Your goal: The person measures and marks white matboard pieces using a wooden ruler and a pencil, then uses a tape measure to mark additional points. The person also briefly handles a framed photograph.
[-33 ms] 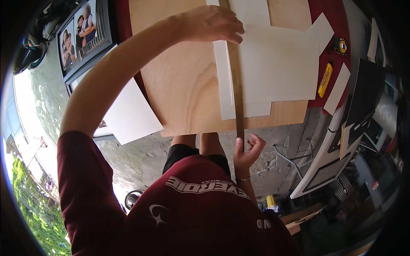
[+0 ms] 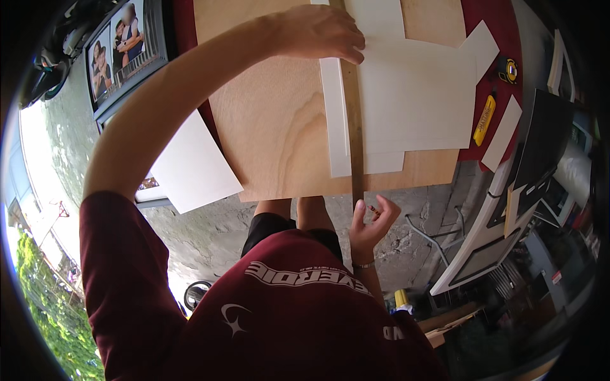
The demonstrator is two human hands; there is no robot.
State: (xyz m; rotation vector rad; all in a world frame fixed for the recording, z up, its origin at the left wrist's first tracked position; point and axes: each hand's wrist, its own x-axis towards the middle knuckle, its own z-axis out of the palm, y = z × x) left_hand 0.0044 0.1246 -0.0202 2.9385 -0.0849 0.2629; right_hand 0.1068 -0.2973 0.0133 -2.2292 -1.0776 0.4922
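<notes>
My plywood board (image 2: 273, 127) sits on a red-covered table (image 2: 502, 38), carrying white card sheets (image 2: 413, 95) and a long wooden ruler (image 2: 353, 127).

Long wooden ruler (image 2: 354, 127) flat across white sheet (image 2: 413, 95)

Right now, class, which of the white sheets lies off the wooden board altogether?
The white sheet hanging past the board's left edge, under the outstretched left arm. The other white pieces lie on the board, beside the long ruler.
</notes>
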